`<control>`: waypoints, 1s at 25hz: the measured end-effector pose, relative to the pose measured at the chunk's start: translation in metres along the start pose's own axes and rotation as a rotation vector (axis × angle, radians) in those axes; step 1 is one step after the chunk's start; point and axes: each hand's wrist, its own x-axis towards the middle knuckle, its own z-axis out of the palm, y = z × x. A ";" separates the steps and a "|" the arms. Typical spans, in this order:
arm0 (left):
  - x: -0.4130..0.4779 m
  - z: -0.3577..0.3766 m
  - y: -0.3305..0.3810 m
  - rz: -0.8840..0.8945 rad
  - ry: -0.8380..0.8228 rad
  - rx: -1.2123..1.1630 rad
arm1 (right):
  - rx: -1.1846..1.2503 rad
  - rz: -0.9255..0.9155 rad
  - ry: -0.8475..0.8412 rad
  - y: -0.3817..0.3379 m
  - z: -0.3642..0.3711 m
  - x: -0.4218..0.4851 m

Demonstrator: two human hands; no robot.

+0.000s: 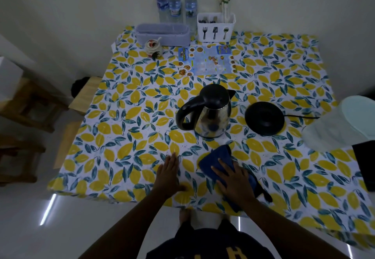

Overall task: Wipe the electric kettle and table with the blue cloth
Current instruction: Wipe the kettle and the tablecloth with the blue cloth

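Note:
A steel electric kettle (211, 116) with a black lid and handle stands upright in the middle of the table (125, 128), which wears a lemon-print cover. Its black round base (263, 118) lies separately to its right, cord trailing right. The blue cloth (217, 157) lies flat near the front edge, just in front of the kettle. My right hand (235, 179) presses flat on the cloth, fingers spread. My left hand (170, 175) rests flat on the bare cover to the cloth's left, holding nothing.
At the back stand three water bottles (174, 3), a white cutlery holder (216, 27), a grey oblong basket (162, 34), a small lidded jar (153, 46) and a menu sheet (206, 59). A pale lidded container (345, 124) sits at the right edge. Wooden stools (30, 104) stand left.

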 end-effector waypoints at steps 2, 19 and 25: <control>-0.001 0.001 -0.001 0.003 0.002 0.004 | 0.024 0.159 -0.002 0.018 -0.004 -0.004; 0.002 0.002 -0.004 0.019 -0.019 0.035 | 0.023 0.216 -0.029 0.017 -0.009 -0.002; 0.002 0.001 -0.003 0.008 -0.031 0.047 | 0.079 0.479 0.006 -0.023 -0.038 0.055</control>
